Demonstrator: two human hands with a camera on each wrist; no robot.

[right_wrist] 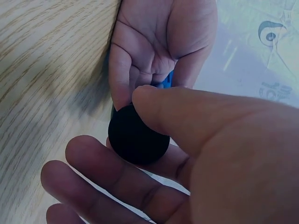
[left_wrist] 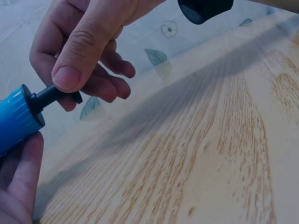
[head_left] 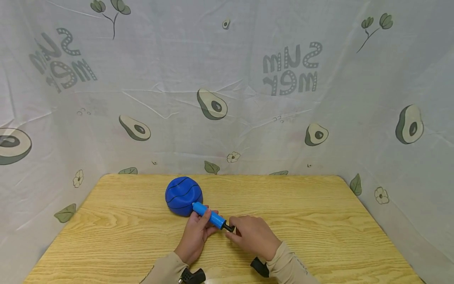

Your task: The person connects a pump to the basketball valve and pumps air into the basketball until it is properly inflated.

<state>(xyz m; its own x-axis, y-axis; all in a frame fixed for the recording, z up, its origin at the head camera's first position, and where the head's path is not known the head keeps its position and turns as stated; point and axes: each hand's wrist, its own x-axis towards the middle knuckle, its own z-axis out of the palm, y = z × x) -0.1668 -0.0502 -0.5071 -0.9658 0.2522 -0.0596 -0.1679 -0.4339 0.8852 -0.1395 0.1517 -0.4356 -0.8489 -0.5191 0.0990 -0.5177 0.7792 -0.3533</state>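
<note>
Ball pump: The blue ball pump point(head_left: 218, 222) was held above the counter point(head_left: 319, 221), just below the middle of the head frame, its long axis slanted from nozzle at upper left to black plunger handle point(right_wrist: 138, 135) at lower right.
Left hand: The barrel was gripped by the left hand point(head_left: 196, 235), by which the pump was met from below and left in the head frame.
Right hand: The plunger handle was pinched between thumb and forefinger of the right hand point(head_left: 254, 236), the other fingers being held loosely off it; a short length of black rod was left showing.
Blue ball: The blue ball point(head_left: 181, 193), marked with black wavy lines and seemingly dented, was set on the counter, left of centre in the frame and up-left of both hands, the left being nearer.
Nozzle and ball: The coming move was judged to turn on this line: handle, barrel and ball were roughly aligned. The nozzle was seen at the ball's lower right side; whether it was inserted could not be told.
</note>
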